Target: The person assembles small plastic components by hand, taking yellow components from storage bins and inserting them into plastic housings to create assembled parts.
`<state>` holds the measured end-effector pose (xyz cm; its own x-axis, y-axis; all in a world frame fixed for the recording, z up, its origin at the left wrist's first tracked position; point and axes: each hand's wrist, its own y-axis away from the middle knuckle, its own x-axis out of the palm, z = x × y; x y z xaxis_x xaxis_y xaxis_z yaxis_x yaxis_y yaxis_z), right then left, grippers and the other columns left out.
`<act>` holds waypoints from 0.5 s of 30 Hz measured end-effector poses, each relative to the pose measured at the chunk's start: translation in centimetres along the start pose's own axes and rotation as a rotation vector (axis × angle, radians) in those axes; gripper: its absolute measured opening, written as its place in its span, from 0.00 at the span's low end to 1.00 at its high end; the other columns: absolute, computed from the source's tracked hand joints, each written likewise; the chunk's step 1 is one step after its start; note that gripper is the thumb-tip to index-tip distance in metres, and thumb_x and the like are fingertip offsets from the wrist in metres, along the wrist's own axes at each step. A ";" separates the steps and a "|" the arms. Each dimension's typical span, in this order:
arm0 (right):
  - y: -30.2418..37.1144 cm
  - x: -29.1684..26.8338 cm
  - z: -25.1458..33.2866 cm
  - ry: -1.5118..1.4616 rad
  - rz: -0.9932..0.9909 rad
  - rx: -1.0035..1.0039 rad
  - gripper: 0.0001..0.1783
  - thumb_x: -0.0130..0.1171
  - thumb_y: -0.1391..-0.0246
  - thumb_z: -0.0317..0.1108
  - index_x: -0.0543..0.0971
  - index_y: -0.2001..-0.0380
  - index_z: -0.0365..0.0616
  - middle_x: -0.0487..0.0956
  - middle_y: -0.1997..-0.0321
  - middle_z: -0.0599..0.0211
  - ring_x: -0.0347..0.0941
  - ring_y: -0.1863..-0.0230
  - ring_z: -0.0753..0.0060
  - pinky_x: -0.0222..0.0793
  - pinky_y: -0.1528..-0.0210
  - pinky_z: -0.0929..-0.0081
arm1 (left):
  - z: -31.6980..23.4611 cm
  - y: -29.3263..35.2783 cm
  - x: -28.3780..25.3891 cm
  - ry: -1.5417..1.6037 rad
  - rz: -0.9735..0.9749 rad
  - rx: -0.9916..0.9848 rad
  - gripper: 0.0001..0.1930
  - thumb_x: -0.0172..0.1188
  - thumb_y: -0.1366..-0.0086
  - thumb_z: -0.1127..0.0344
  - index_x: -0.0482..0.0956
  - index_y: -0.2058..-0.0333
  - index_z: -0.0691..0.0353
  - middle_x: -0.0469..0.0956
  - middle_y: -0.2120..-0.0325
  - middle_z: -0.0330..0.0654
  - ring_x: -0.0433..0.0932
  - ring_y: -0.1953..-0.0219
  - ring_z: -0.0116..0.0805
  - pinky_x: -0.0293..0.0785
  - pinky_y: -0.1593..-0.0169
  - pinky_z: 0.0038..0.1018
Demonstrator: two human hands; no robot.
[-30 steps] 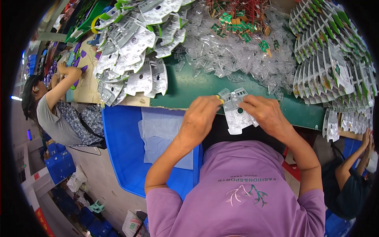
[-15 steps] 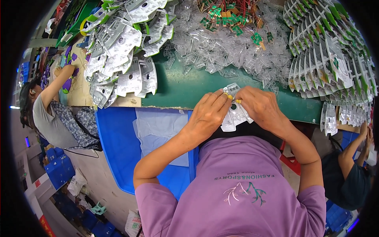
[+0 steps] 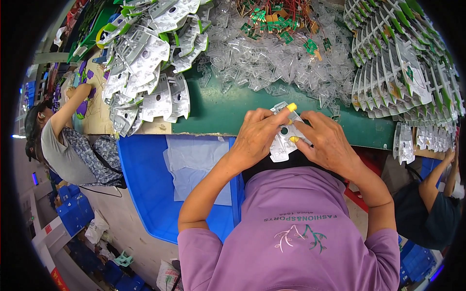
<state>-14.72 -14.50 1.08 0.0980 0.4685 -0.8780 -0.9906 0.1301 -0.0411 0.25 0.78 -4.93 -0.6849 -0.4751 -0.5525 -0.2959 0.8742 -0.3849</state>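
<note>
A white-grey plastic housing (image 3: 280, 149) with a round dark hole is held over the front edge of the green table. My left hand (image 3: 256, 136) grips it from the left, index finger stretched along the far end and tipped with a yellow finger cover. From the right, my right hand (image 3: 326, 138) has its thumb, also in a yellow cover, on the housing's face and its index finger bent at the side. Whether a small piece sits between the right fingers cannot be made out. Clear plastic parts (image 3: 272, 58) lie heaped just beyond both hands.
Stacked white-and-green housings stand left (image 3: 158, 102) and right (image 3: 388, 77) on the green table (image 3: 223, 111). Small green circuit boards (image 3: 272, 22) with red wires lie at the back. A blue bin (image 3: 145, 194) with white sheeting is at my left. Co-workers sit on both sides.
My hands have spread apart slightly on the housing. The left index finger now reaches out along its far end, and the right thumb has come down onto its face.
</note>
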 end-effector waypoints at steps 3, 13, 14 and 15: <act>0.2 -0.5 0.1 -0.099 -0.096 0.021 0.16 0.64 0.52 0.27 0.79 0.58 0.35 0.75 0.57 0.55 0.76 0.62 0.54 0.73 0.61 0.60 | 0.0 0.3 -0.1 -0.073 0.070 0.030 0.35 0.60 0.46 0.82 0.66 0.38 0.59 0.79 0.64 0.42 0.72 0.58 0.42 0.65 0.55 0.34; 2.0 2.3 1.6 -0.087 -0.288 -0.145 0.15 0.63 0.57 0.21 0.82 0.62 0.40 0.80 0.62 0.63 0.79 0.66 0.60 0.76 0.64 0.68 | 0.1 0.3 0.0 -0.096 0.098 -0.005 0.39 0.58 0.48 0.83 0.63 0.35 0.58 0.79 0.61 0.41 0.71 0.56 0.42 0.64 0.52 0.35; 2.1 2.9 1.7 -0.013 -0.258 -0.132 0.15 0.64 0.59 0.22 0.82 0.62 0.41 0.80 0.62 0.64 0.78 0.67 0.62 0.75 0.64 0.69 | 0.0 0.1 -0.2 -0.050 0.090 -0.017 0.38 0.57 0.46 0.82 0.62 0.34 0.58 0.81 0.59 0.40 0.71 0.56 0.42 0.63 0.51 0.36; 2.2 3.1 1.7 0.063 -0.228 -0.119 0.16 0.65 0.60 0.22 0.82 0.63 0.41 0.79 0.62 0.64 0.77 0.69 0.63 0.75 0.65 0.70 | 0.2 -0.2 -0.3 -0.046 0.089 -0.019 0.38 0.57 0.46 0.82 0.62 0.34 0.58 0.81 0.59 0.40 0.71 0.56 0.42 0.63 0.51 0.36</act>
<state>-16.42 -11.24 -0.92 0.3170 0.3828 -0.8677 -0.9484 0.1205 -0.2933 0.62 0.75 -4.89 -0.6775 -0.3995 -0.6175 -0.2483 0.9146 -0.3192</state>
